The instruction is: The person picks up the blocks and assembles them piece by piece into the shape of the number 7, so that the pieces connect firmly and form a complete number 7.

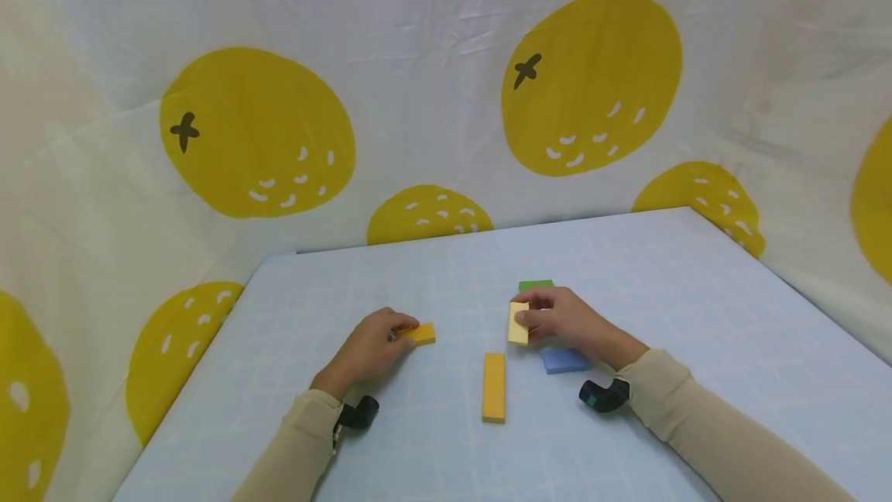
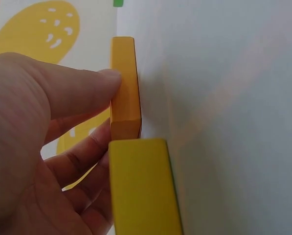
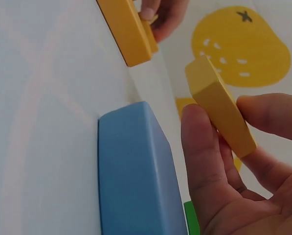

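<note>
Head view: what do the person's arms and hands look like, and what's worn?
The left sleeve and right sleeve are plain beige, reaching the wrists. The left device and right device there are small and black, the right one showing a teal patch. The left hand and right hand are ungloved.

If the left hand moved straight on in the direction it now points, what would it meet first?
Probably the pale block held in the right hand; depth is unclear, so the left hand might pass below or beyond it.
</note>
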`<action>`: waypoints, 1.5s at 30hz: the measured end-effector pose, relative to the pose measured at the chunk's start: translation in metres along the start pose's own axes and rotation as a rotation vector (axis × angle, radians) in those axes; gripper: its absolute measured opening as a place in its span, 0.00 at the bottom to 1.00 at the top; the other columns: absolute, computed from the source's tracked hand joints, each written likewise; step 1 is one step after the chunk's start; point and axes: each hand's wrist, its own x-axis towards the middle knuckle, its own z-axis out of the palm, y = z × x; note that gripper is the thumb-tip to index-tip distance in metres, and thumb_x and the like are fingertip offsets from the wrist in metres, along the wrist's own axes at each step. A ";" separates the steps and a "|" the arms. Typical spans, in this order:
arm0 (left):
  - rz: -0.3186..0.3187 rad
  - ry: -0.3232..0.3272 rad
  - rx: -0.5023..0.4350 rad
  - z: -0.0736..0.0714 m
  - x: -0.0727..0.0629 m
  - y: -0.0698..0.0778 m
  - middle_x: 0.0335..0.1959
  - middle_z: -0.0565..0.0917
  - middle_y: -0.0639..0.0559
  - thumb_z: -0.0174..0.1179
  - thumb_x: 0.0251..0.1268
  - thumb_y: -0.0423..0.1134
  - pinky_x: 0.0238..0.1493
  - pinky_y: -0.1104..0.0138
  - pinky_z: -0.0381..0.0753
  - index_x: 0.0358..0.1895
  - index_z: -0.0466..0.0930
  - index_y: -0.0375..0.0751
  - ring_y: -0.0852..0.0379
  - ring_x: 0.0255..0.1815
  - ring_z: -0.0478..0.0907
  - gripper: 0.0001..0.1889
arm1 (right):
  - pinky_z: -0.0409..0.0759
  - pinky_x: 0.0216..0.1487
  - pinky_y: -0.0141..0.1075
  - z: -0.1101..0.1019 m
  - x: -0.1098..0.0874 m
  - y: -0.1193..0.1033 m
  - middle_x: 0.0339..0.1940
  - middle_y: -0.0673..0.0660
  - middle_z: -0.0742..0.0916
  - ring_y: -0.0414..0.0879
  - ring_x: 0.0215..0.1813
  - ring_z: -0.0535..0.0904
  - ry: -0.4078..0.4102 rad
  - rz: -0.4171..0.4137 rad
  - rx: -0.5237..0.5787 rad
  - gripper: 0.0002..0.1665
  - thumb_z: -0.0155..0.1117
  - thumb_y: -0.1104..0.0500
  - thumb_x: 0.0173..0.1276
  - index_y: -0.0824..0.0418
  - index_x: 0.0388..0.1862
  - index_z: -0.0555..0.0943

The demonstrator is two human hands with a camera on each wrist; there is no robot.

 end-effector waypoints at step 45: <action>0.019 0.004 0.007 -0.001 -0.001 0.001 0.46 0.82 0.57 0.68 0.65 0.38 0.50 0.59 0.78 0.52 0.86 0.46 0.58 0.44 0.76 0.13 | 0.85 0.44 0.41 0.026 0.020 -0.004 0.44 0.62 0.81 0.52 0.38 0.86 -0.043 0.077 -0.102 0.20 0.68 0.60 0.68 0.62 0.58 0.81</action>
